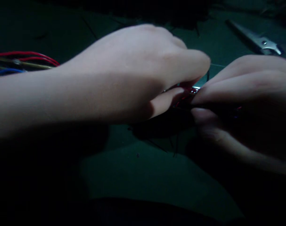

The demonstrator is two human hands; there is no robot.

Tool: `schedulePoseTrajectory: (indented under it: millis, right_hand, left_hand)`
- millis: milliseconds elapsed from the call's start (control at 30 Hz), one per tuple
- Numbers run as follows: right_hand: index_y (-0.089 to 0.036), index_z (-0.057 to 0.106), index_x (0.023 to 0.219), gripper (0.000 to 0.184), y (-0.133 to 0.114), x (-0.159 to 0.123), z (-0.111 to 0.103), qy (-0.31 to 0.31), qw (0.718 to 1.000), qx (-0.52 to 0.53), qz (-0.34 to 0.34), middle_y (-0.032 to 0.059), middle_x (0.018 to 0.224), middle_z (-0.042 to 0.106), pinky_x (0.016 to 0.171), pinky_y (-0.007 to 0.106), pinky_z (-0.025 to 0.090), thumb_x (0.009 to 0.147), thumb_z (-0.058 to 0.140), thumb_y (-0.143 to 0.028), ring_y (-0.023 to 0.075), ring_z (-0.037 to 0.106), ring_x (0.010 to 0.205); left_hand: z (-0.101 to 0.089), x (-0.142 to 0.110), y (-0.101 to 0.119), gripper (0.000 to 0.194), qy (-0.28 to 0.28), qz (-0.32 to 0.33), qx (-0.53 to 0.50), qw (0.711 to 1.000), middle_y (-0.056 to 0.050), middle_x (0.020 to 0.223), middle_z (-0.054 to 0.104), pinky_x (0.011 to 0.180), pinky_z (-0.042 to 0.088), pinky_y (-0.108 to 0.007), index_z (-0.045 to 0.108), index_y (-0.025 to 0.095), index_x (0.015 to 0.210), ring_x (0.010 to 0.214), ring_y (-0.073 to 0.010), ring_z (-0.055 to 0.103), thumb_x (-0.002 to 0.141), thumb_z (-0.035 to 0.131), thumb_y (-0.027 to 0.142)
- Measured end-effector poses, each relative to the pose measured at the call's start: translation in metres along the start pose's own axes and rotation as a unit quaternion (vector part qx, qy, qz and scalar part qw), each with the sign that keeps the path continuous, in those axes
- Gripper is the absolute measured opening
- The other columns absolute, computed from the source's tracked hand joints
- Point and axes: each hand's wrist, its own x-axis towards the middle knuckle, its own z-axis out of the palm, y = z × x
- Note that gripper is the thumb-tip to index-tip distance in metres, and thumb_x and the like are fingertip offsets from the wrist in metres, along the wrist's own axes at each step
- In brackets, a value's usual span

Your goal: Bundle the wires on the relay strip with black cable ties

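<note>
**Two hands close on a dark, red-flecked wire bundle**

The wire bundle point(185, 96) is between the left hand point(157, 59) and the right hand point(196, 106), right of the middle of the view and mostly hidden by fingers. Its long axis seems to run roughly left to right, from one hand towards the other; shadow hides its ends, so which way it points cannot be told. A small shiny part point(195, 90) catches light beside the right fingertips.

The left hand is curled, pinching the bundle between thumb and bent forefinger. The right hand has its thumb and fingertips pressed nearly together on the bundle's right part.

Red wires point(32, 54) and a blue wire point(6, 71) run lengthwise from the left edge of the view to behind the left forearm. Scissors point(262, 42) lie beyond the right hand, tip towards the upper left, handles partly hidden in the dark. The widest visible stretch of the green work surface point(138, 179) lies on the near side of the hands, bordered by deep shadow; thin dark strands point(158, 146) lie nearer the bundle.
</note>
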Motion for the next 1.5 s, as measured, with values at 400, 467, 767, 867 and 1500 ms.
schedulePoseTrajectory:
  millis: [400, 467, 767, 867, 1500]
  right_hand:
    - [-0.025, 0.057, 0.08, 0.012, -0.005, 0.005, 0.0, -0.009, 0.995, -0.062, -0.076, 0.002, 0.075, 0.062, 0.06, 0.033, 0.045, 0.084, 0.059, -0.014, 0.0174, 0.058, 0.069]
    - [-0.024, 0.056, 0.08, 0.012, -0.004, 0.006, -0.002, 0.0, 0.996, -0.053, -0.073, 0.0018, 0.073, 0.06, 0.058, 0.032, 0.043, 0.084, 0.058, -0.014, 0.0165, 0.056, 0.066]
    - [-0.022, 0.055, 0.076, 0.011, -0.004, 0.003, -0.005, 0.054, 0.997, -0.049, -0.01, 0.0002, 0.066, 0.052, 0.055, 0.031, 0.038, 0.085, 0.053, -0.015, 0.014, 0.048, 0.058]
    - [-0.021, 0.056, 0.077, 0.011, -0.004, 0.005, -0.003, 0.057, 0.995, -0.073, -0.026, 0.0014, 0.068, 0.054, 0.057, 0.032, 0.04, 0.086, 0.053, -0.015, 0.0152, 0.05, 0.062]
    - [-0.021, 0.06, 0.079, 0.009, -0.004, 0.004, -0.005, 0.042, 0.998, -0.015, -0.042, 0.0024, 0.071, 0.06, 0.057, 0.03, 0.045, 0.084, 0.058, -0.013, 0.0141, 0.056, 0.064]
  left_hand:
    - [-0.004, -0.005, -0.001, 0.031, 0.075, 0.051, 0.008, 0.996, -0.002, 0.09, 0.066, 0.088, 0.051, -0.038, 0.067, 0.022, 0.096, 0.097, -0.0224, 0.064, 0.091, 0.037, 0.029]
    - [-0.005, -0.006, -0.001, 0.031, 0.084, 0.056, 0.007, 0.995, -0.002, 0.09, 0.068, 0.087, 0.051, -0.037, 0.068, 0.022, 0.095, 0.095, -0.0213, 0.064, 0.092, 0.038, 0.027]
    - [-0.006, -0.008, -0.002, 0.029, 0.093, 0.059, 0.012, 0.994, -0.004, 0.092, 0.068, 0.08, 0.049, -0.031, 0.067, 0.019, 0.099, 0.09, -0.0188, 0.063, 0.094, 0.039, 0.022]
    - [-0.007, -0.008, -0.001, 0.029, 0.086, 0.049, 0.007, 0.995, -0.003, 0.091, 0.069, 0.078, 0.048, -0.03, 0.067, 0.02, 0.097, 0.088, -0.0182, 0.063, 0.094, 0.039, 0.021]
    - [-0.006, -0.008, 0.001, 0.023, 0.078, 0.023, 0.0, 0.997, -0.001, 0.092, 0.069, 0.075, 0.044, -0.028, 0.066, 0.023, 0.097, 0.089, -0.0177, 0.063, 0.092, 0.044, 0.02]
